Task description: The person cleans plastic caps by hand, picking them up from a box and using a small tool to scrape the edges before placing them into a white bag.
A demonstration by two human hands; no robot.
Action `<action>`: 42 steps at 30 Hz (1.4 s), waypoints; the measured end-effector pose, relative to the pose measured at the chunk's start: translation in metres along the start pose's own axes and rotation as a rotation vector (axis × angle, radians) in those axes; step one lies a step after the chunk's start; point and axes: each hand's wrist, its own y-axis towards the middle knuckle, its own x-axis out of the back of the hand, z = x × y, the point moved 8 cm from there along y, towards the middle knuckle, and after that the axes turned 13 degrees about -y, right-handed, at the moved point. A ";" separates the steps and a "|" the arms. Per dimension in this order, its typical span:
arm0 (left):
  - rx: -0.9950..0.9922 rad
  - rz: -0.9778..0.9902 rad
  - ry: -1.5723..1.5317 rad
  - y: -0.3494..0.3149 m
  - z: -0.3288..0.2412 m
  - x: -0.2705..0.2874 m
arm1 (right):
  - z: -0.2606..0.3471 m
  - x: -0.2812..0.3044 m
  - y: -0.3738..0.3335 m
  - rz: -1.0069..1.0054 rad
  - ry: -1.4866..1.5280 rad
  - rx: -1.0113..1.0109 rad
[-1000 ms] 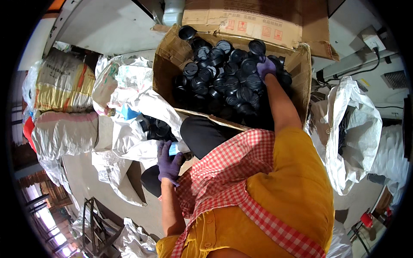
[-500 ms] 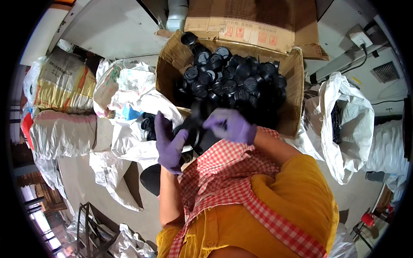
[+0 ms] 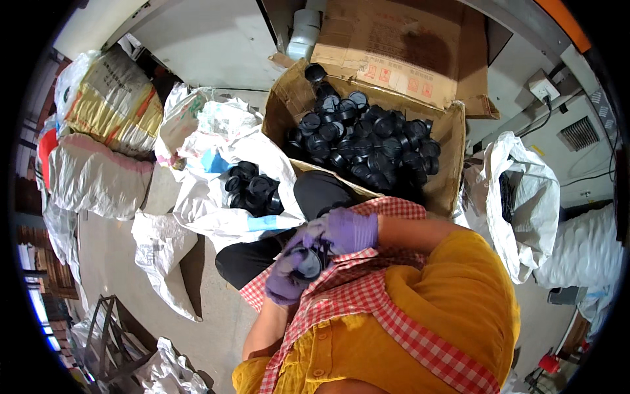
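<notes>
Close to my lap, both purple-gloved hands are together at a round black plastic cap [image 3: 308, 262]. My left hand [image 3: 283, 282] is wrapped around it from below and the left. My right hand [image 3: 346, 231] grips its upper right side with bent fingers. Another dark edge shows between the hands, too hidden to make out. Beyond them, a cardboard box [image 3: 449, 157] holds a heap of similar black caps [image 3: 367, 144]. A white woven sack [image 3: 203, 210] left of the box gapes around several more black caps [image 3: 254, 190].
Stuffed sacks [image 3: 98, 177] lie at the far left. Right of the box stands another open white sack [image 3: 535, 203] with dark pieces inside. A metal frame [image 3: 108, 341] is at the lower left, and a socket with a cable [image 3: 543, 87] is at the upper right.
My hands have drawn back from beside the box toward my lap and come together. The left hand, spread before, has closed around the cap. The view has shifted slightly.
</notes>
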 end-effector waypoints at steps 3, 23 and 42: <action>0.191 -0.170 0.254 -0.026 0.010 0.032 | 0.009 -0.010 -0.002 0.183 0.010 0.004; -0.566 0.100 1.296 -0.022 -0.040 -0.009 | -0.029 -0.001 0.019 -0.436 1.120 -0.234; -1.002 -0.539 1.838 0.015 -0.131 -0.046 | -0.272 0.010 -0.102 -0.528 -0.267 -1.044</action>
